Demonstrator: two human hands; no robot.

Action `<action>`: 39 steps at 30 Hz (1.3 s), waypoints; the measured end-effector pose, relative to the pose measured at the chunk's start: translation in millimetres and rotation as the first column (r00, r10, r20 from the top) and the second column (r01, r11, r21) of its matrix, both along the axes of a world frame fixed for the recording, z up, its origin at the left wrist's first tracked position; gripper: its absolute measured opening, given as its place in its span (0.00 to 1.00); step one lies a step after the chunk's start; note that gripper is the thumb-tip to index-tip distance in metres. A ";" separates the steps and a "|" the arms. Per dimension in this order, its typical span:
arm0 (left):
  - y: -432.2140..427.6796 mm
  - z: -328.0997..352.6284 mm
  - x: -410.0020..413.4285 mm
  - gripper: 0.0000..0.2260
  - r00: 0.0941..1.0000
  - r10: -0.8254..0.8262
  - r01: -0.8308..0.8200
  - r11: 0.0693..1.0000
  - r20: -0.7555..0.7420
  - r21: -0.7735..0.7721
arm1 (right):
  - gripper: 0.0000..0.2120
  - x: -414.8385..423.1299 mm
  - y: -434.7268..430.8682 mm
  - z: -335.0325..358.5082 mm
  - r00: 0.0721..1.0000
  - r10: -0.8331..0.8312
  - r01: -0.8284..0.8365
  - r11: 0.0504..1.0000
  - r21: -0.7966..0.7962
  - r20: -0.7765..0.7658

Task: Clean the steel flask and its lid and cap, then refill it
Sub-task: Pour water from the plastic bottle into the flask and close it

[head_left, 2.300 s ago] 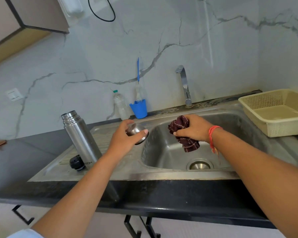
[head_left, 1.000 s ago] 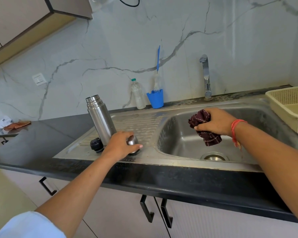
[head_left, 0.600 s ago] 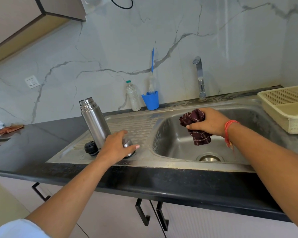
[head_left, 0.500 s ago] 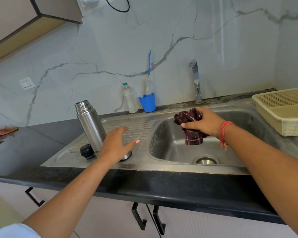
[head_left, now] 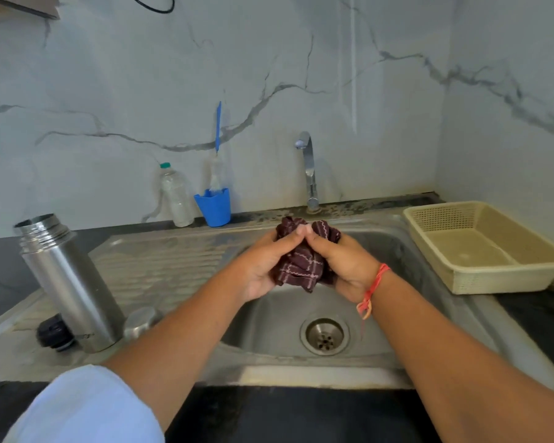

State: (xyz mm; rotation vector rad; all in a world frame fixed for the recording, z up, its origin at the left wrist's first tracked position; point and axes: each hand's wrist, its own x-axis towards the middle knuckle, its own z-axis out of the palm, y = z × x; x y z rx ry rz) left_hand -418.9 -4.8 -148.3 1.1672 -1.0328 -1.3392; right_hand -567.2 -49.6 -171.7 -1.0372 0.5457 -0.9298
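The open steel flask (head_left: 68, 282) stands upright on the sink's drainboard at the left. Its black lid (head_left: 54, 332) lies at its left foot, and the steel cap (head_left: 140, 320) sits upside down on the drainboard to its right, partly behind my left forearm. Over the sink basin (head_left: 413, 282) both hands hold a bunched dark maroon cloth (head_left: 301, 263). My left hand (head_left: 263, 266) grips its left side and my right hand (head_left: 346, 266) grips its right side, thumbs meeting on top.
A tap (head_left: 307, 171) rises behind the basin, with the drain (head_left: 324, 336) below my hands. A blue cup (head_left: 213, 206) holding a bottle brush and a small plastic bottle (head_left: 176, 196) stand at the back wall. A beige plastic basket (head_left: 480, 247) sits at the right.
My left hand set the steel cap down beside the flask, let it go and moved right to the cloth. Both hands now grip the cloth over the basin.
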 end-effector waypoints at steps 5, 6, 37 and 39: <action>-22.0 -2.3 10.4 0.22 1.000 -0.009 0.010 0.999 -0.008 0.046 | 0.22 -12.3 -16.1 -2.7 0.996 -0.081 0.087 0.980 0.177 -0.042; -24.8 -1.0 11.9 0.21 1.000 0.026 -0.027 0.997 0.012 0.073 | 0.24 -14.3 -18.8 -5.7 0.994 -0.091 0.102 0.974 0.201 -0.063; -24.6 103.7 -170.6 0.24 0.866 -0.381 0.422 0.904 0.323 -0.066 | 0.09 -156.3 0.4 145.6 0.631 -0.553 0.654 0.756 -0.010 -0.544; -31.7 96.3 -179.6 0.19 0.860 -0.352 0.391 0.920 0.369 -0.035 | 0.05 -175.2 -7.8 143.3 0.480 -0.606 0.660 0.726 -0.193 -0.634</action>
